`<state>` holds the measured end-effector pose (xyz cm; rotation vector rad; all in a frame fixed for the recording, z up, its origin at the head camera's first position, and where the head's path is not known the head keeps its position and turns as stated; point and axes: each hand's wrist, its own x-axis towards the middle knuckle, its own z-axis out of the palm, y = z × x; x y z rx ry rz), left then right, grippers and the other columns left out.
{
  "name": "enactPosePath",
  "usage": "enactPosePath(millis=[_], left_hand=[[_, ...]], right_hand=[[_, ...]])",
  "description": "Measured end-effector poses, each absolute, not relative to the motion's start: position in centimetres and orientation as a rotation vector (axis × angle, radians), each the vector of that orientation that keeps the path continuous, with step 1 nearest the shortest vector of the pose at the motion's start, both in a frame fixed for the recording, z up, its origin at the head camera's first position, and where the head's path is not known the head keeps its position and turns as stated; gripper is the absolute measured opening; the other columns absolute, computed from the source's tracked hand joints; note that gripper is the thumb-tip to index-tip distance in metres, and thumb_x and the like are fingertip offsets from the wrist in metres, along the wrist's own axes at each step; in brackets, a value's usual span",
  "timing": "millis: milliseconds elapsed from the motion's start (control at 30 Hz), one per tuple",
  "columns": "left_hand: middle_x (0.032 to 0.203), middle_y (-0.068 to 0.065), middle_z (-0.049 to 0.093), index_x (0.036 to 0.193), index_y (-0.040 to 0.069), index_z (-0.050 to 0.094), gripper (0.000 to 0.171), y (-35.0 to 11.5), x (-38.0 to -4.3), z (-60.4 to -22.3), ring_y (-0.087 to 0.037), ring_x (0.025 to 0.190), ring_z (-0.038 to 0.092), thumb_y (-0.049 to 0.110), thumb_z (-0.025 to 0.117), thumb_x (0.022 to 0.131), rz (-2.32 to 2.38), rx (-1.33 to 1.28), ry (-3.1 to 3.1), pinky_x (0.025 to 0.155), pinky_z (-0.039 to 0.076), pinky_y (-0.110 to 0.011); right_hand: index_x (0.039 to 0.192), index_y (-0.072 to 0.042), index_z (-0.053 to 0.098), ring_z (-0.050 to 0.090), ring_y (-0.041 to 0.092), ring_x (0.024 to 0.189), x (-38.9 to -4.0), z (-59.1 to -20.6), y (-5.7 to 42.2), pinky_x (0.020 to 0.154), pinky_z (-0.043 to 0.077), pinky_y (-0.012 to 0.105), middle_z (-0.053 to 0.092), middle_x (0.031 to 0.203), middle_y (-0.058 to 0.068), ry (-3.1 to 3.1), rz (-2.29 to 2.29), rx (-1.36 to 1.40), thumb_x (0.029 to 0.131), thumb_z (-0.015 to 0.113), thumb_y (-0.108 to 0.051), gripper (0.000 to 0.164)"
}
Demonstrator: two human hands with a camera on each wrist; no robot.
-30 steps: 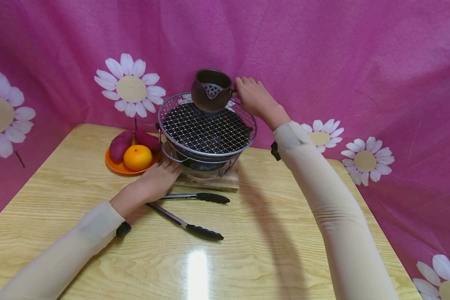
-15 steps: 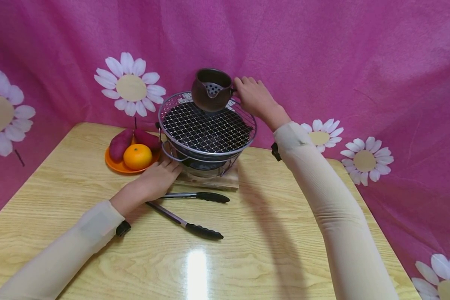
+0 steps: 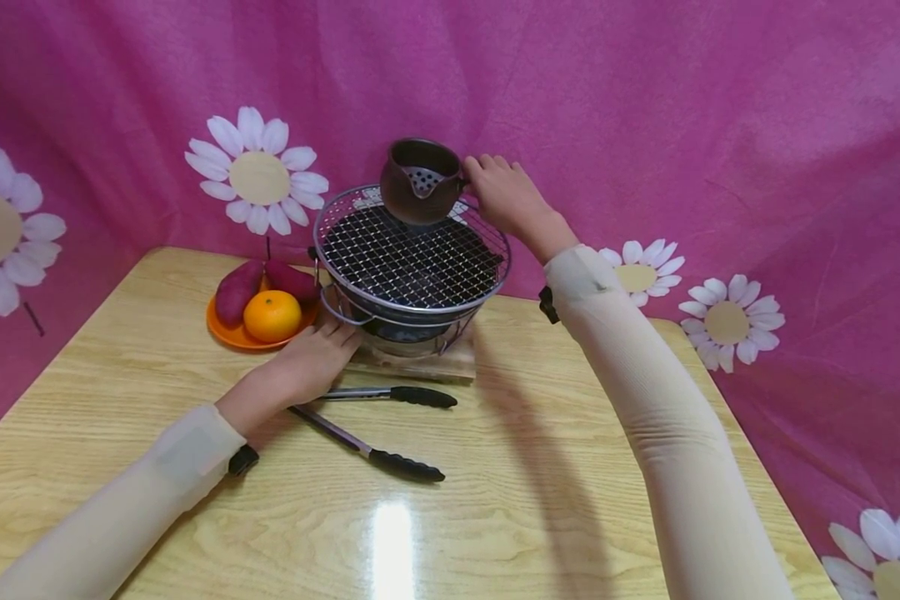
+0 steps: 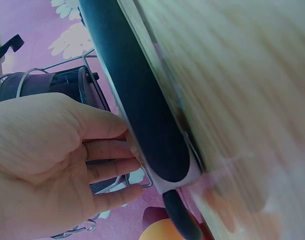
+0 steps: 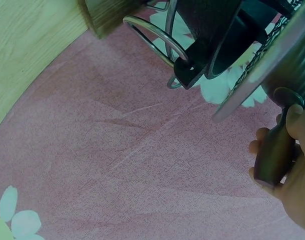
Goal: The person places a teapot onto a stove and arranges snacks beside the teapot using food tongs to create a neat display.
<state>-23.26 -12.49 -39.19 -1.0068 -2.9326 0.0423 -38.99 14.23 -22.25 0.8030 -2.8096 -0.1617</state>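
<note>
My right hand point(image 3: 506, 192) grips the side handle point(image 5: 276, 152) of a dark brown teapot point(image 3: 416, 200). The lidless pot has a pouring lip with strainer holes behind it, and its base overlaps the back of a round wire grill grate point(image 3: 397, 267). Under the grate is a round grill stove point(image 3: 405, 329) on a wooden board point(image 3: 442, 367). With fingers extended, my left hand point(image 3: 307, 362) reaches to the board's left end; its fingertips point(image 4: 120, 195) are at the board's edge. Spread tongs point(image 3: 401, 464) with black grips lie in front, their joined end hidden behind my left hand.
Left of the stove, an orange plate point(image 3: 232, 336) bears two purple sweet potatoes point(image 3: 237, 293) and an orange point(image 3: 272, 316). A pink cloth with daisies point(image 3: 682, 100) hangs behind the wooden table point(image 3: 570, 375). A wire loop handle point(image 3: 345, 310) juts from the grill's front left.
The whole head view has shifted very slightly. Both hands, the teapot and the grill keep the same places relative to each other.
</note>
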Motion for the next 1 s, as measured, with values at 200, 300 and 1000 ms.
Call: enactPosePath(millis=[200, 300, 1000], left_hand=[[0.148, -0.022, 0.049, 0.14, -0.002, 0.053, 0.049, -12.46, -23.26, -39.32, -0.039, 0.135, 0.048, 0.001, 0.065, 0.093, 0.042, -1.01, -2.917, 0.105, 0.049, -0.054], [0.147, -0.022, 0.049, 0.14, -0.003, 0.053, 0.049, -12.45, -23.26, -39.4, -0.039, 0.134, 0.049, 0.002, 0.066, 0.093, 0.04, -1.01, -2.91, 0.104, 0.05, -0.053], [0.143, -0.023, 0.051, 0.136, -0.003, 0.055, 0.047, -12.67, -23.11, -39.42, -0.039, 0.131, 0.051, 0.0, 0.067, 0.091, 0.027, -1.021, -2.852, 0.101, 0.052, -0.052]], right_hand=[[0.124, -0.002, 0.051, 0.054, 0.041, 0.119, -39.01, -22.42, 14.35, 0.106, 0.044, 0.057, 0.059, 0.119, 0.021, -2.811, -0.139, 0.803, 0.109, 0.044, -0.027, 0.03], [0.123, -0.002, 0.051, 0.055, 0.041, 0.119, -38.97, -22.37, 14.37, 0.107, 0.044, 0.057, 0.059, 0.119, 0.021, -2.813, -0.118, 0.799, 0.109, 0.045, -0.027, 0.029], [0.125, -0.005, 0.064, 0.057, 0.039, 0.124, -38.46, -21.55, 14.38, 0.115, 0.036, 0.059, 0.065, 0.127, 0.017, -2.806, -0.009, 0.796, 0.106, 0.054, -0.023, 0.028]])
